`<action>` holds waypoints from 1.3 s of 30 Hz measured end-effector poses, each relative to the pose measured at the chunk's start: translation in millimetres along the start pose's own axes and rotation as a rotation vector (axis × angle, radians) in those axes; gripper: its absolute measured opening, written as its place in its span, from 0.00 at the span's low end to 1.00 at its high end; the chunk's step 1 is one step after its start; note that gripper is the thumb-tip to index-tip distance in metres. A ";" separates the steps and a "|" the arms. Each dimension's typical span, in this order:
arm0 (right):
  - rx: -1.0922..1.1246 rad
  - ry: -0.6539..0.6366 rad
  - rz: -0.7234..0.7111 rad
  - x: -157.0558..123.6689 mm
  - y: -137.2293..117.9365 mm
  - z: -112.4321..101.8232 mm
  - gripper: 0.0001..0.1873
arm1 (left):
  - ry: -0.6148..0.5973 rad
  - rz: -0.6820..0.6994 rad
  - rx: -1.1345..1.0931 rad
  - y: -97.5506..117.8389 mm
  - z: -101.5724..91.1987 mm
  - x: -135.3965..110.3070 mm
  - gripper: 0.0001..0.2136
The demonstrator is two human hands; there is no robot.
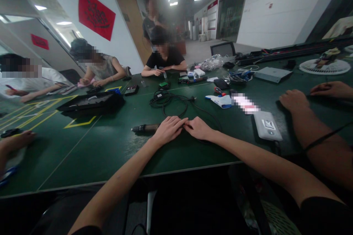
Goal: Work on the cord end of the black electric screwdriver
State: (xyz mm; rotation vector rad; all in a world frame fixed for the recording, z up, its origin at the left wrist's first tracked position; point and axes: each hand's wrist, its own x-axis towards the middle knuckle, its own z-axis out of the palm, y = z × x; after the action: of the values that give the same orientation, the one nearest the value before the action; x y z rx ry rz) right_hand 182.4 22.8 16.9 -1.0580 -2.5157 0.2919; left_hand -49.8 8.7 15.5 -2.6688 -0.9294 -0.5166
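On the green tabletop [104,161], near its front edge, an electric screwdriver [146,128] is lying on its side, black nose pointing left, brownish body running under the person's left hand [170,129]. Left hand is resting palm-down over the tool's rear part, fingers together and stretching right; can't tell whether it's gripping. Right hand [199,127] is bending its fingers inward, tips meeting the left fingertips near the tool's rear end; can't tell whether it's pinching anything.

Just beyond the hands, a black cable [156,99] is lying in loose loops. To the left, a black tray [85,108] is sitting beside yellow tape marks [78,125]. To the right, a blue-and-white packet [220,101] is lying flat, and a white box [267,126] is sitting nearer the edge, close to a neighbor's hand [294,101]. Another co-worker's hand [23,139] is resting at far left.

Farther back, a clear plastic bag [213,62], a grey metal case [273,74] and a round white grille [324,67] are occupying the right. Three people are sitting across; a fourth person [150,25] is standing behind.
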 end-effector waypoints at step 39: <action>-0.011 0.014 -0.016 -2.6 -2.6 -2.0 0.17 | 0.019 -0.028 -0.018 -2.8 3.8 -0.2 0.29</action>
State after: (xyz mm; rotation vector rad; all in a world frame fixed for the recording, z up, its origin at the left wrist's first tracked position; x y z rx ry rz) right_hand 183.2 19.2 18.8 -1.0396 -2.5151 0.2647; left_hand -50.8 12.1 12.3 -2.6656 -0.9625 -0.5573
